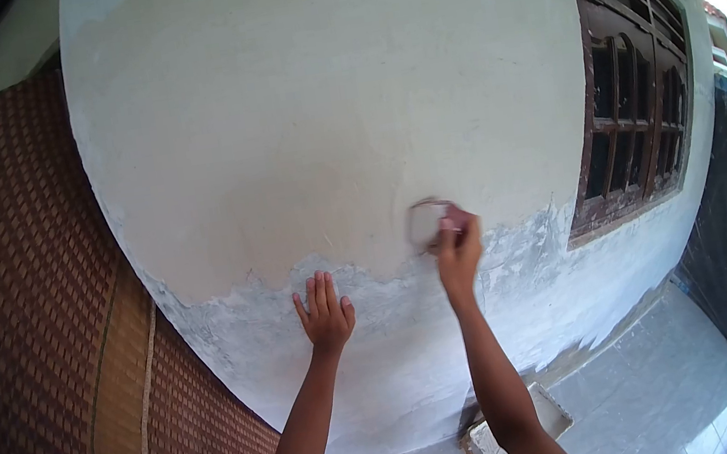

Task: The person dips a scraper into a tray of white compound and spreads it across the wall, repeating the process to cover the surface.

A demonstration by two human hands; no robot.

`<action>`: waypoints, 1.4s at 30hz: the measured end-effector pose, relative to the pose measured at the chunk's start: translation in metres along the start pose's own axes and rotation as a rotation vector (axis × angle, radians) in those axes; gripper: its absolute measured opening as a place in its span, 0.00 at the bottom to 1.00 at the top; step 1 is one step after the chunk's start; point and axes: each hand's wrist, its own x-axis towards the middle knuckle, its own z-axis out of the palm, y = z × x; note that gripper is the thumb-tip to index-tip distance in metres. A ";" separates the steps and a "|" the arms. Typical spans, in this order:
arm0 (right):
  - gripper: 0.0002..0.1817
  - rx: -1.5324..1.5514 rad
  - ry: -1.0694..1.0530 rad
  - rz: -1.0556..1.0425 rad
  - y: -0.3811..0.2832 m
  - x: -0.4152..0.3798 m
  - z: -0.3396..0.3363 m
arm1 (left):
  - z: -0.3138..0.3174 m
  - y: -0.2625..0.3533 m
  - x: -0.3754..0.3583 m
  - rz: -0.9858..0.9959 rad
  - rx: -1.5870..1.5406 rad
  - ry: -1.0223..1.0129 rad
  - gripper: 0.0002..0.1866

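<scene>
My right hand pinches a thin, reddish-brown piece, blurred and dark-edged, by the cream-and-grey plastered wall, just above its ragged colour boundary; I judge it light and somewhat flexible, best gripped along its near edge between thumb and fingers. My left hand lies spread, apparently against the rough grey band. A brown wooden window stands right, brown woven matting left, grey tiled floor below.

From the right hand, unobstructed wall runs up toward twelve; the window stands in the way at two, the left hand near nine.
</scene>
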 end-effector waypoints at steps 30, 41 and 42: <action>0.08 0.118 -0.227 -0.002 0.014 -0.031 -0.007 | 0.010 0.001 -0.006 -0.011 -0.006 0.000 0.27; 0.15 0.072 0.214 0.093 0.048 0.030 -0.084 | 0.011 0.000 -0.007 -0.019 -0.006 0.013 0.26; 0.16 0.106 0.194 0.097 0.044 0.029 -0.084 | 0.012 -0.001 -0.007 -0.020 0.000 0.014 0.26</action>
